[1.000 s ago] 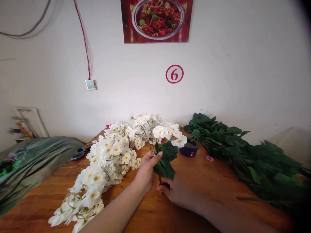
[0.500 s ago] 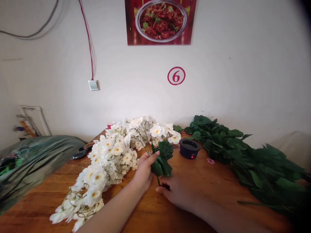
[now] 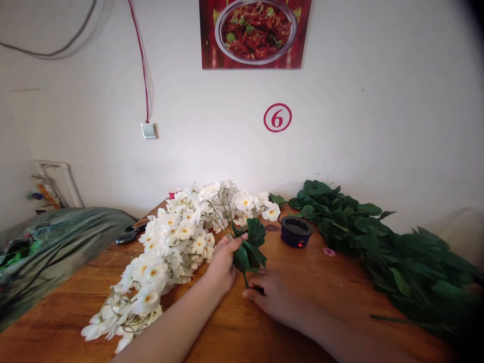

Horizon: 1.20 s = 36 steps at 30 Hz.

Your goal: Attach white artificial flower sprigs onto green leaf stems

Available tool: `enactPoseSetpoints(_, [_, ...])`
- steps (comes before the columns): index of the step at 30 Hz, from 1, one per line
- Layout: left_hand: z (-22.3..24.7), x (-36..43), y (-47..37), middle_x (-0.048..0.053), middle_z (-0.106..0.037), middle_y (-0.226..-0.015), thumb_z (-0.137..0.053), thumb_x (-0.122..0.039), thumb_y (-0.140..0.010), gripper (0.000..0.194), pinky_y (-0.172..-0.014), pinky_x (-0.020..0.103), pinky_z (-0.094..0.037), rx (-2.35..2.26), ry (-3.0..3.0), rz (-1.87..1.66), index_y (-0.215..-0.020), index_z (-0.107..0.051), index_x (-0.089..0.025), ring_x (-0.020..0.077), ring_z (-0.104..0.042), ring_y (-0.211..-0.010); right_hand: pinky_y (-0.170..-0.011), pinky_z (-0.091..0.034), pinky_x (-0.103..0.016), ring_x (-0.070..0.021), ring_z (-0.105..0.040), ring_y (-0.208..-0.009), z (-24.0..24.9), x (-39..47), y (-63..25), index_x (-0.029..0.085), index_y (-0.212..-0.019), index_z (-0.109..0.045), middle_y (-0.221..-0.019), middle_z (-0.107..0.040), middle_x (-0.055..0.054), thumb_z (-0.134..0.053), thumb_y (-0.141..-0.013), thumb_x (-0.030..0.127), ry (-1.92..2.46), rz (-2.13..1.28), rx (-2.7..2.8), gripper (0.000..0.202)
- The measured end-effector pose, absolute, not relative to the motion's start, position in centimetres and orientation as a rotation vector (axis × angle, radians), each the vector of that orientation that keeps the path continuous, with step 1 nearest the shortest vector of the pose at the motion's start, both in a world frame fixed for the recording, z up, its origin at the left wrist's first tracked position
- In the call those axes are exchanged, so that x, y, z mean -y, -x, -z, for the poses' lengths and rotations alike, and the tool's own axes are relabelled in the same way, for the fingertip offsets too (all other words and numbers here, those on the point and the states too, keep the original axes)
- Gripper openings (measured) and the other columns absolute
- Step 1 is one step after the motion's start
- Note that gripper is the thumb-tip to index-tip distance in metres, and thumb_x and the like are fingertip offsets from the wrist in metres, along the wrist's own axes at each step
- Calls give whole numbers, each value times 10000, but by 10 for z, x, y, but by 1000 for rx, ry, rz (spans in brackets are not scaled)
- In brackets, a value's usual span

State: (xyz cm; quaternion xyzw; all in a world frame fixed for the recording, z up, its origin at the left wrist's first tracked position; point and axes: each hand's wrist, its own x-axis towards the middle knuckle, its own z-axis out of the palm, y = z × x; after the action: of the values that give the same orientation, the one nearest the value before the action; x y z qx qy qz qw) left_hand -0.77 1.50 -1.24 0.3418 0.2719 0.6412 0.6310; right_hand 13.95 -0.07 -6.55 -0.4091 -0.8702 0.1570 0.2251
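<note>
My left hand is closed around the thin stems of an artificial flower spray, with green leaves spreading beside the thumb. Its upper stems run up toward white blooms with yellow centres; which blooms belong to it I cannot tell against the heap behind. Below the leaves, my right hand pinches the lower end of the green stem between thumb and fingers. A small dark blue round pot with a lit red light stands just beyond my right hand.
White artificial flowers are heaped along the left and back of the wooden table. Dark green leaves pile up on the right. A small pink flower lies near the pot, and a black-handled tool rests at the left edge.
The view has shifted slightly, so the surroundings sit a little further right. Both hands keep their hold on the spray, and its leaves have turned and shifted slightly left.
</note>
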Motion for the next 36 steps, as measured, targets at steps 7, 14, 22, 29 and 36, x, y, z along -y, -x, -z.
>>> enactPoseSetpoints(7, [14, -16, 7, 57, -735, -761, -813, -294, -672, 289, -625, 255, -518, -630, -814, -1484, -880, -727, -113, 137, -632, -613, -750, -373, -278, -161, -577, -807, 68, -1, -139, 187, -715, -640, -758, -652, 5, -624, -897, 350, 1113, -403, 2414, 244])
enactPoseSetpoints(14, [10, -14, 7, 44, -723, -718, -878, -272, -549, 365, -597, 250, -503, -710, -734, -1595, -845, -739, -108, 143, -636, -612, -771, -383, -286, -159, -589, -814, 63, 0, -139, 182, -704, -636, -794, -660, -1, -640, -886, 324, 1059, -415, 2405, 230])
enactPoseSetpoints(22, [16, -18, 9, 75, -749, -761, -845, -273, -590, 347, -645, 283, -534, -759, -722, -1565, -870, -747, -94, 171, -664, -642, -741, -393, -273, -160, -586, -813, 60, 2, -140, 178, -701, -633, -807, -664, -6, -650, -879, 304, 1034, -457, 2392, 219])
enactPoseSetpoints(29, [17, -23, 12, 48, -727, -682, -815, -215, -578, 240, -607, 261, -514, -772, -593, -1571, -764, -712, -101, 155, -649, -583, -778, -405, -293, -165, -590, -847, 49, 6, -142, 190, -782, -663, -847, -681, -9, -594, -916, 390, 1072, -413, 2475, 251])
enactPoseSetpoints(36, [11, -29, 17, 41, -729, -744, -698, -247, -700, 152, -681, 277, -529, -681, -527, -1527, -793, -699, -127, 159, -665, -648, -782, -429, -300, -176, -609, -819, 49, 6, -147, 187, -749, -643, -799, -666, -33, -453, -974, 397, 932, -696, 2417, 363])
